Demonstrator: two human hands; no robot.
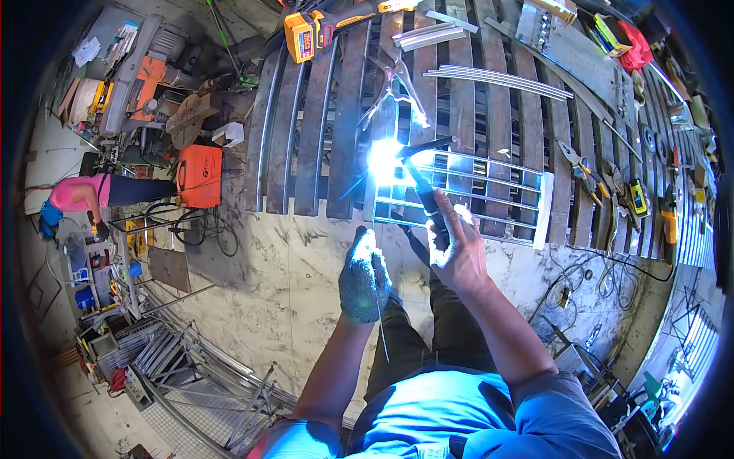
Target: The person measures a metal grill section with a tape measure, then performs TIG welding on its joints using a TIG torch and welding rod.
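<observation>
In my right hand (462, 256), bare, is a black welding torch (428, 200), its tip at a glaring white-blue arc. My left hand (365, 277) wears a grey glove and is closed around a thin filler rod (381, 329), which runs up toward the glare and hangs down below the hand. Under the torch a metal grille of parallel bars (478, 200) lies at the near edge of the slatted table (310, 145). Locking pliers (403, 80) sit just beyond the arc. The glare hides the joint and the rod's upper tip.
A yellow cordless power tool (300, 36) and loose metal strips (501, 79) lie on the table. Pliers (579, 170) and a yellow tape measure (638, 196) are at right. An orange machine case (199, 177) stands left; beyond it another person (84, 193) bends over. Cables (589, 279) trail across the floor.
</observation>
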